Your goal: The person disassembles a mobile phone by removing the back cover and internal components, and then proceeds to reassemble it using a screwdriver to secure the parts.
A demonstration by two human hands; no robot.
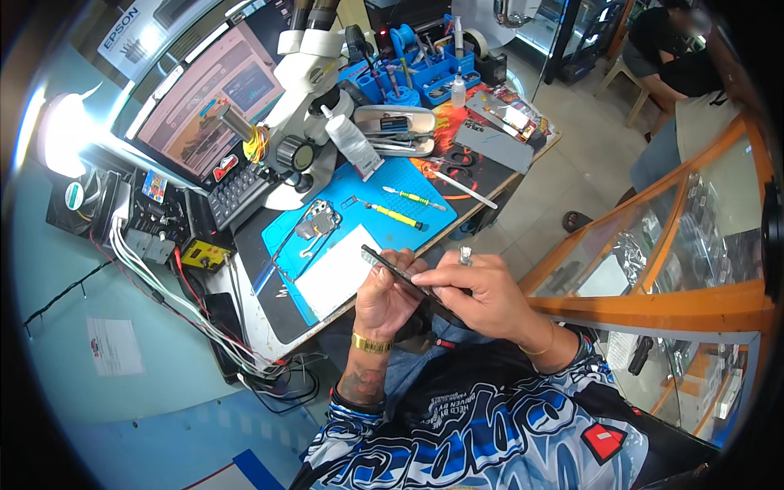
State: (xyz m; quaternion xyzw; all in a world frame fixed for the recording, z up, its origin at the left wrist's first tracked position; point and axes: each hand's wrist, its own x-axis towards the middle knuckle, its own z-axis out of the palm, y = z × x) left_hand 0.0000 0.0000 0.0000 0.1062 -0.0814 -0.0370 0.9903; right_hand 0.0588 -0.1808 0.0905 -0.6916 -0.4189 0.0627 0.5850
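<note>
My left hand is closed around a thin black phone, held tilted and seen almost edge-on above the desk's front edge. My right hand meets the phone's lower part, its index finger pressed on the face and its thumb close to the edge. What lies under those fingertips is hidden. Behind the hands, a white sheet lies partly over a blue work mat. On the mat are a small dark phone part with a cable, a yellow screwdriver and a green-and-yellow tool.
A microscope stands over the desk, beside a monitor and a keyboard. Farther right are a white tube, a tool tray and a grey panel. A glass display case borders my right.
</note>
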